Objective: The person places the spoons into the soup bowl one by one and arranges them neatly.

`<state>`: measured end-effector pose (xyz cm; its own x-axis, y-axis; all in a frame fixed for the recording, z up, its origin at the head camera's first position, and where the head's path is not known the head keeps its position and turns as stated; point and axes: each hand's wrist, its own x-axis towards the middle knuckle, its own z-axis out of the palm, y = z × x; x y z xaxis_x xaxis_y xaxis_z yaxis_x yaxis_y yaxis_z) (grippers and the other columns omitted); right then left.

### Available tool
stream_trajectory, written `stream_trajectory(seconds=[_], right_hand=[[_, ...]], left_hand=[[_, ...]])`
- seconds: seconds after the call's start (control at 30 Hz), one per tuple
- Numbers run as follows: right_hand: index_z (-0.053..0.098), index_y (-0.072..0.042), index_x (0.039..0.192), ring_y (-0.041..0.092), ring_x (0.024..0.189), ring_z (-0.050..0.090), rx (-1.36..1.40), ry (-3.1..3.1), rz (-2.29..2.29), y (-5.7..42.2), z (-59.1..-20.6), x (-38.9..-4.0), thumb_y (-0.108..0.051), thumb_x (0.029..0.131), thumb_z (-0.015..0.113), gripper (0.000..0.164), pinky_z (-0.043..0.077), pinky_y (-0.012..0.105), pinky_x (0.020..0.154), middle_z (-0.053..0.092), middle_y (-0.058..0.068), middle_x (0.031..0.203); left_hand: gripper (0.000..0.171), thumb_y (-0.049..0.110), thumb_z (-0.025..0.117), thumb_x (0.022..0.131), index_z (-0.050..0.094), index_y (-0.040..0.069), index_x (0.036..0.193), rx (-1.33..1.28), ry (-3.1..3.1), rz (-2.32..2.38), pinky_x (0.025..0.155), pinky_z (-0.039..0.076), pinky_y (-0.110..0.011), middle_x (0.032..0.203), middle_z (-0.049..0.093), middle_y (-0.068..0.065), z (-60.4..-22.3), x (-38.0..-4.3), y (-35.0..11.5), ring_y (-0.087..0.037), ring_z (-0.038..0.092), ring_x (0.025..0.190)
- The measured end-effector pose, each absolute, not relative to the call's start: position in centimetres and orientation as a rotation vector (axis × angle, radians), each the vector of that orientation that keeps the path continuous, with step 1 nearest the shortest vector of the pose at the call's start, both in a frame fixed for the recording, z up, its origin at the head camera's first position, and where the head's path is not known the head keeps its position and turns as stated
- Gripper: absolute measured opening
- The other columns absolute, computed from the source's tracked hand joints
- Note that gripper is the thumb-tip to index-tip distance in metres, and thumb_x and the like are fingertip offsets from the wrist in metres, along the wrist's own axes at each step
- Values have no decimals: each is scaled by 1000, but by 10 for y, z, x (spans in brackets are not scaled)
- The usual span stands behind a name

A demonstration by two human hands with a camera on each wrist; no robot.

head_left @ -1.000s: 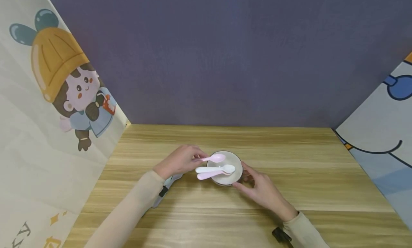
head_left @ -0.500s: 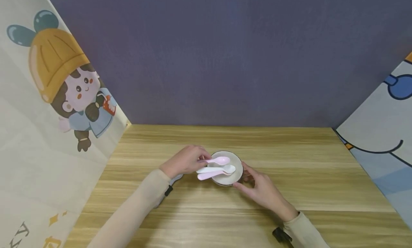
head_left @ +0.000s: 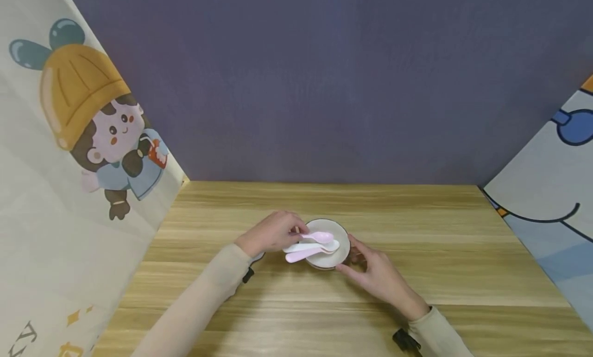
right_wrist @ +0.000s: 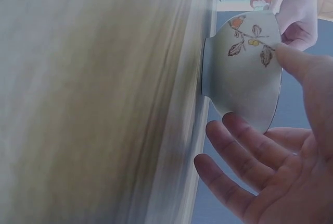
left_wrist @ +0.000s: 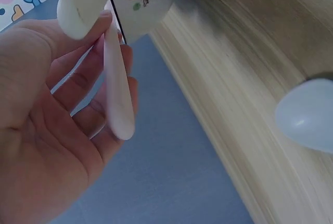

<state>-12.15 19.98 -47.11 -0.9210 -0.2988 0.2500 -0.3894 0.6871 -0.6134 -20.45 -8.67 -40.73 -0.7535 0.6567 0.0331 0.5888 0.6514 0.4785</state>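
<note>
My left hand [head_left: 274, 232] pinches a pink spoon [head_left: 323, 237] by its handle, between thumb and fingers. The spoon's head is over a white bowl [head_left: 342, 254] with a dark rim and a painted leaf pattern. A white spoon [head_left: 296, 248] and another pink spoon [head_left: 300, 255] lie in the bowl, handles sticking out over its left rim. In the left wrist view, a pink spoon handle [left_wrist: 118, 94] runs down across the fingers. My right hand [head_left: 382, 277] holds the bowl's right side, thumb at the rim, other fingers spread loosely along its wall.
The bowl stands on a wood-grain table [head_left: 324, 316]. A pale grey, rounded thing [left_wrist: 307, 114] lies on the table, mostly hidden under the left forearm in the head view. A dark blue wall [head_left: 296, 89] rises behind, with cartoon-printed sheets [head_left: 51, 192] at the sides.
My left hand has moved slightly right and down with the pink spoon, bringing its head closer to the spoons in the bowl. The right hand and bowl have stayed in place.
</note>
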Motion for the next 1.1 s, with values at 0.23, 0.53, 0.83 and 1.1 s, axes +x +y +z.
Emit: stream_trajectory(seconds=[0.23, 0.53, 0.83, 1.1], right_hand=[[53, 2, 153, 14, 94, 76, 564, -2770, 1052, 203, -469, -122, -45, 94, 82, 81, 64, 38, 87, 79, -1, 113], [53, 1, 154, 16, 93, 77, 564, -2767, 1026, 207, -468, -122, -44, 93, 83, 81, 64, 40, 87, 80, -2, 111], [52, 1, 154, 16, 93, 77, 579, -2762, 1027, 209, -467, -124, -42, 93, 83, 81, 64, 39, 86, 80, -1, 111], [53, 1, 154, 15, 92, 77, 586, -2764, 1028, 213, -465, -125, -43, 94, 82, 80, 64, 38, 85, 80, -2, 112]], left_hand=[[17, 15, 77, 98, 84, 13, 114, 1072, 2726, 699, 82, 55, -27, 109, 80, -1, -409, -204, -79, -9, 66, 88], [17, 16, 76, 99, 83, 11, 114, 1048, 2709, 719, 83, 56, -28, 108, 81, -2, -406, -204, -72, -9, 69, 90], [16, 14, 74, 99, 84, 12, 111, 1106, 2677, 692, 77, 54, -24, 100, 81, 1, -405, -205, -62, -6, 66, 82], [17, 14, 73, 100, 84, 12, 113, 1103, 2675, 705, 72, 52, -22, 98, 80, 1, -405, -204, -58, -4, 64, 77]])
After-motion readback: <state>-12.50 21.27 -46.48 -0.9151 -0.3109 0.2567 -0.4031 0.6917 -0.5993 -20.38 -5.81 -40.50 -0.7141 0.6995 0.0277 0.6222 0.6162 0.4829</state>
